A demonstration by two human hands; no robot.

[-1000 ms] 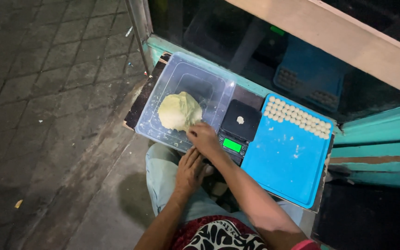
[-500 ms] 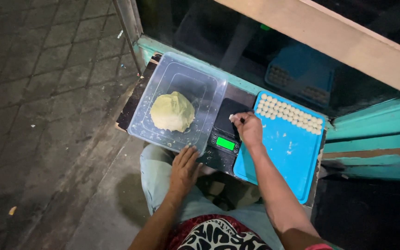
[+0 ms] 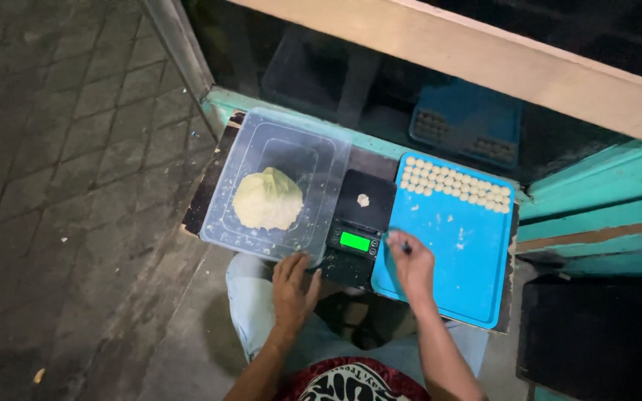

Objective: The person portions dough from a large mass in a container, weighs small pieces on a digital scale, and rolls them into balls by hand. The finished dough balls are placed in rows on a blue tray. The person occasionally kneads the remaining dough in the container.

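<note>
Since half a second ago the right hand (image 3: pixel 412 265) has drawn back from the scale platform toward the person and now rests over the near left edge of the blue tray (image 3: pixel 455 252), fingers curled together; whether they pinch anything I cannot tell. Left hand (image 3: pixel 293 288) has slid a little forward from the lap and lies with fingers loosely spread at the near rim of the clear plastic tub (image 3: pixel 276 186), just beside the front of the black digital scale (image 3: pixel 356 230). That scale sits between tub and tray, its green display (image 3: pixel 355 240) lit. On its platform a small piece of dough (image 3: pixel 363 200) lies alone, untouched by either hand. Inside the tub the large pale dough lump (image 3: pixel 267 198) sits left of centre. Farther off, along the tray's far edge, rows of small dough balls (image 3: pixel 455 186) lie side by side. All of this rests on a narrow bench (image 3: pixel 200 199) against a teal wall ledge (image 3: pixel 596 215)
</note>
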